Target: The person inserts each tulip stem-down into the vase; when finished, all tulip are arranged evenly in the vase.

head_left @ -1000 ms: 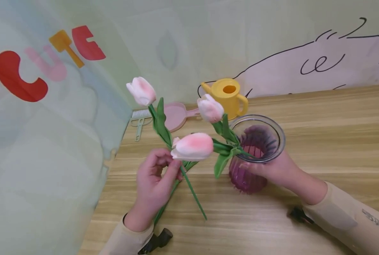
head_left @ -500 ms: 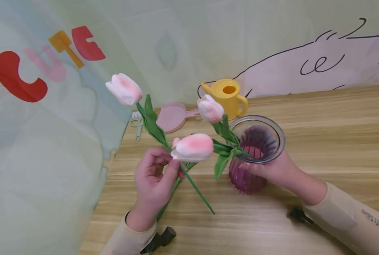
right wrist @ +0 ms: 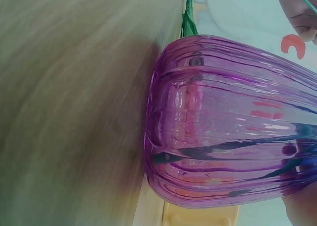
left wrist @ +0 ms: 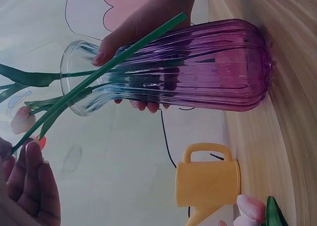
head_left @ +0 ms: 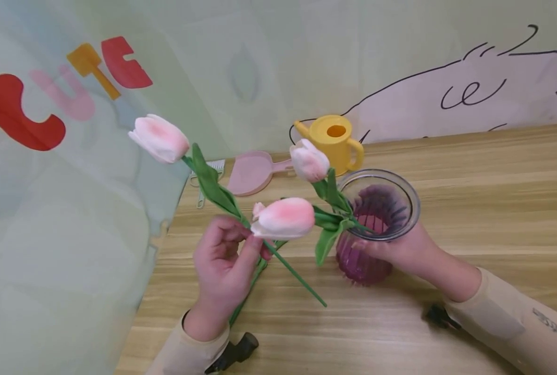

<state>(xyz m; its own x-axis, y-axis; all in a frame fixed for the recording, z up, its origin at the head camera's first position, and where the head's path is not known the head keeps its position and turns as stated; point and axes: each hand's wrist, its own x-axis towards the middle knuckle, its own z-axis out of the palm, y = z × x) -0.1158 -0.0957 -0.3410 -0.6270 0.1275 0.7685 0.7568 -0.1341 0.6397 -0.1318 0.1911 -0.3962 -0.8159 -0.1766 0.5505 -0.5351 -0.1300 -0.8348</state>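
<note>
My left hand (head_left: 224, 271) pinches the green stem of a pink-and-white artificial tulip (head_left: 161, 138) between thumb and fingers. Its bloom leans to the upper left, and the bare stem end points down right towards the vase. My right hand (head_left: 407, 250) grips a ribbed glass vase (head_left: 362, 263), clear at the neck and purple lower down. The vase stands upright on the table. Two more tulips lean out of it to the left, a nearer bloom (head_left: 285, 217) and a farther one (head_left: 310, 160). In the left wrist view the held stem (left wrist: 99, 75) crosses in front of the vase.
Another tulip lies on the wooden table (head_left: 494, 208); its stem (head_left: 236, 312) passes behind my left wrist and its bloom (left wrist: 250, 208) shows in the left wrist view. At the back stand a yellow watering can (head_left: 330, 138), a pink dustpan (head_left: 252, 172) and a small brush (head_left: 200, 199).
The held tulip has tilted: its bloom swung left and its stem end moved right and up, nearer the vase. My left hand shifted slightly left. Right hand and vase stayed put.
</note>
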